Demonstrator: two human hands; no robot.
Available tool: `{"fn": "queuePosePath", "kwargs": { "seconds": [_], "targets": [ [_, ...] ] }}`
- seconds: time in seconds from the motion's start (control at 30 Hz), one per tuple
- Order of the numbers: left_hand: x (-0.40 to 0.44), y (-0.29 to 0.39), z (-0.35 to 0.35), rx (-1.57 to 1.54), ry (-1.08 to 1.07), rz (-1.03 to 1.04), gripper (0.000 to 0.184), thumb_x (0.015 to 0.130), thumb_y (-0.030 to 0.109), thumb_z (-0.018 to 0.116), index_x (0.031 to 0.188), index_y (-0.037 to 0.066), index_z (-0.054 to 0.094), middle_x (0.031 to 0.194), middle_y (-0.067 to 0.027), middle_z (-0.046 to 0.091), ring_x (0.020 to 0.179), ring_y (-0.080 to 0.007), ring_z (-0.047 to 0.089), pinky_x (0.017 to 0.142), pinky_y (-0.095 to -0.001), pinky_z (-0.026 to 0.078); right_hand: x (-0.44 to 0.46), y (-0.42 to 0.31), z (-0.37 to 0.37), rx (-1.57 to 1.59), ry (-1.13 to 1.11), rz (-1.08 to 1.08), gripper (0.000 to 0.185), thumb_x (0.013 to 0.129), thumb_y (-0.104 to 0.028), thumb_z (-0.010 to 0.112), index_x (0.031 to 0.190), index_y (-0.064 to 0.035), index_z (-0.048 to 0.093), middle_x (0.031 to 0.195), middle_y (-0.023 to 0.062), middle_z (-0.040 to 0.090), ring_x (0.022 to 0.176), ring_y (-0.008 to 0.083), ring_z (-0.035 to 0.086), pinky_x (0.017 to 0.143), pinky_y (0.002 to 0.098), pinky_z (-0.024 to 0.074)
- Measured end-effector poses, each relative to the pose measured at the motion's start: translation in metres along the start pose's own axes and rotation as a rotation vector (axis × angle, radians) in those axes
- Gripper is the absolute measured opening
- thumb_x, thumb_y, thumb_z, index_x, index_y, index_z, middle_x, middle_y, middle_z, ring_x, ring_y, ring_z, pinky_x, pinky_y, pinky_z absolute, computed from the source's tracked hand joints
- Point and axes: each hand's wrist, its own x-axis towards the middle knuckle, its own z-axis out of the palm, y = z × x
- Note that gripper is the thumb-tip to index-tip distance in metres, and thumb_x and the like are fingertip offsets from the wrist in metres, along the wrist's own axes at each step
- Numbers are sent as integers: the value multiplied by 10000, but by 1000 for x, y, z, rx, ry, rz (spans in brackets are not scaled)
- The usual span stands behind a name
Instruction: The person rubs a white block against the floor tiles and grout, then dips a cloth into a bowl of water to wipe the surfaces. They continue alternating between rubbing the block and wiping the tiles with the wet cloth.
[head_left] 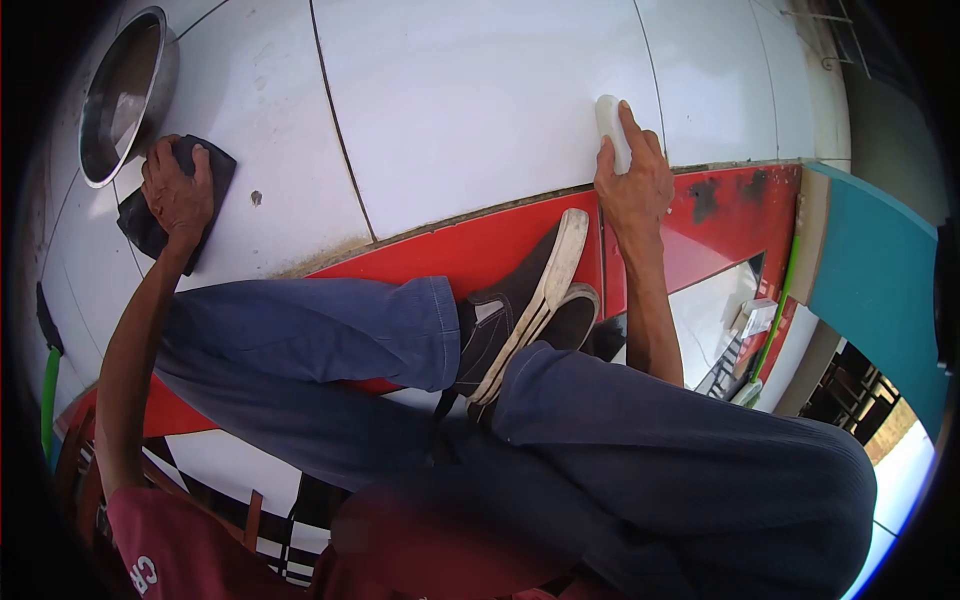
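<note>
My left hand (pixel 180 198) is on a black, flat folded piece that looks like cloth (pixel 212 165), its fingers curled over the top and pressing it to the white tiles. Close by on that side is a metal basin (pixel 160 70) with brownish water in it. My right hand (pixel 637 180) grips a white, rounded oblong block (pixel 612 128) between thumb and fingers, against the tile surface. What the block is made of I cannot make out.
White tiles (pixel 480 90) with dark joints border a red strip (pixel 410 240). My crossed legs (pixel 330 320) and dark shoes (pixel 520 300) lie close below. A teal panel (pixel 870 260) stands at the right, near a small white box (pixel 757 318) and a green rod (pixel 778 310).
</note>
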Motion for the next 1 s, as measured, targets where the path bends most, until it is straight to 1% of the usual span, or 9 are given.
{"fn": "queuePosePath", "kwargs": {
  "seconds": [0.13, 0.2, 0.33, 0.47, 0.63, 0.73, 0.83, 0.97, 1.0],
  "targets": [
    [0, -3, 5, 39, 4, 11, 398, 925, 345, 628, 1221, 83, 578, 1237, -121, 615, 1190, -350, 553, 1015, -475, 412, -12, 6, -9, -33, -23, 35, 479, 915, -195, 647, 1389, -139, 608, 940, 131, 642, 791, 325, 673, 694, 472, 537],
    [2, 0, 1, 16, 8, -5, 394, 926, 345, 627, 1216, 83, 584, 1239, -122, 616, 1190, -351, 552, 1017, -474, 409, -8, -4, -8, -17, -7, -15, 472, 913, -189, 648, 1380, -126, 613, 928, 131, 639, 766, 332, 661, 686, 479, 524],
    [-3, -3, 1, 12, -39, 1, 394, 926, 343, 625, 1218, 81, 581, 1235, -125, 614, 1187, -354, 551, 1018, -474, 406, 10, -1, 1, 5, 34, -70, 499, 902, -194, 661, 1394, -138, 604, 931, 119, 646, 783, 321, 691, 669, 474, 550],
    [4, 0, -2, 12, -10, -5, 403, 932, 344, 621, 1227, 73, 579, 1237, -130, 611, 1194, -350, 546, 1024, -471, 401, -9, -5, -4, 3, -42, -34, 475, 905, -177, 660, 1374, -117, 622, 896, 120, 638, 786, 311, 677, 702, 463, 540],
    [1, 0, 1, 32, -26, -8, 418, 933, 351, 619, 1236, 65, 575, 1241, -129, 609, 1198, -342, 543, 1032, -468, 397, 6, 1, -7, 23, -22, 12, 487, 903, -182, 658, 1386, -134, 618, 943, 118, 651, 816, 304, 685, 719, 463, 554],
    [2, -3, 0, 34, -21, -13, 423, 931, 360, 618, 1234, 69, 578, 1246, -125, 609, 1196, -340, 544, 1035, -467, 395, -8, -7, -5, 33, -54, -27, 473, 910, -183, 649, 1379, -126, 622, 939, 129, 650, 825, 317, 680, 721, 468, 543],
    [-3, -2, 4, 34, -42, 16, 422, 929, 362, 617, 1232, 71, 579, 1245, -123, 609, 1192, -342, 546, 1034, -466, 397, 10, 5, -1, 32, 31, -55, 496, 899, -189, 663, 1390, -139, 617, 952, 120, 650, 824, 314, 684, 722, 465, 559],
    [3, 1, -4, 33, -17, -15, 421, 930, 363, 614, 1224, 63, 583, 1234, -136, 614, 1186, -345, 550, 1031, -466, 401, -11, -5, -6, 38, -70, -42, 474, 903, -168, 658, 1374, -120, 625, 946, 119, 652, 814, 311, 684, 694, 463, 549],
    [3, -2, -2, 33, -13, -4, 421, 930, 364, 614, 1225, 65, 584, 1236, -136, 613, 1188, -344, 549, 1031, -467, 400, -8, -2, -3, 36, -25, -102, 472, 905, -164, 658, 1374, -127, 626, 924, 113, 639, 808, 307, 682, 687, 461, 544]
  ]
}}
